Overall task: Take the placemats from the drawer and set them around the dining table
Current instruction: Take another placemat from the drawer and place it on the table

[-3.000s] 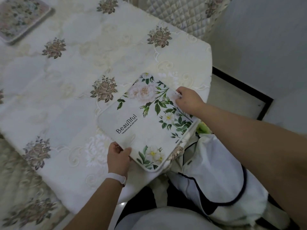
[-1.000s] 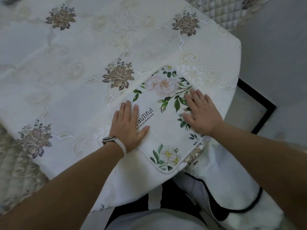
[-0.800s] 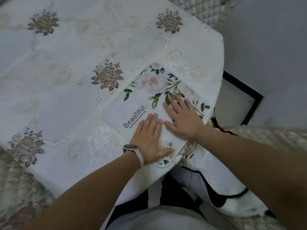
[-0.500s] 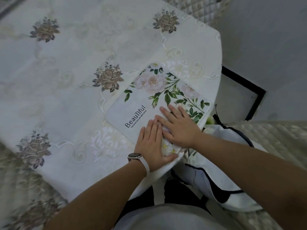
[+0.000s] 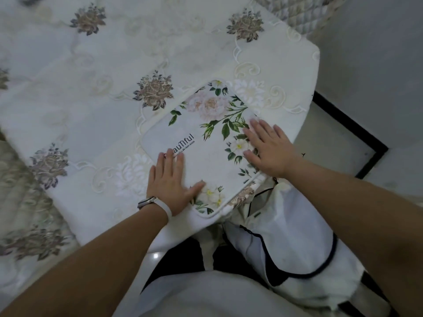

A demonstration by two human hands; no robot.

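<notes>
A white placemat (image 5: 201, 143) printed with pink and white flowers, green leaves and a black word lies flat near the corner of the dining table (image 5: 91, 92), which is covered by a cream embroidered cloth. My left hand (image 5: 170, 179) lies flat with straight fingers on the mat's near left part, its fingertips covering the start of the word. My right hand (image 5: 269, 146) presses flat on the mat's right edge, fingers spread. The mat's near corner sticks out slightly past the table's edge.
A white fabric bag with dark piping (image 5: 286, 243) hangs or sits just below the table's near edge by my legs. A quilted chair back (image 5: 295, 12) stands beyond the far right corner. Grey floor with a black strip (image 5: 350, 131) lies to the right.
Three seconds ago both hands held the mat by its edges. Half a second ago they lay close together on its near part; now they have slid apart, left hand leftward, right hand to the right edge.
</notes>
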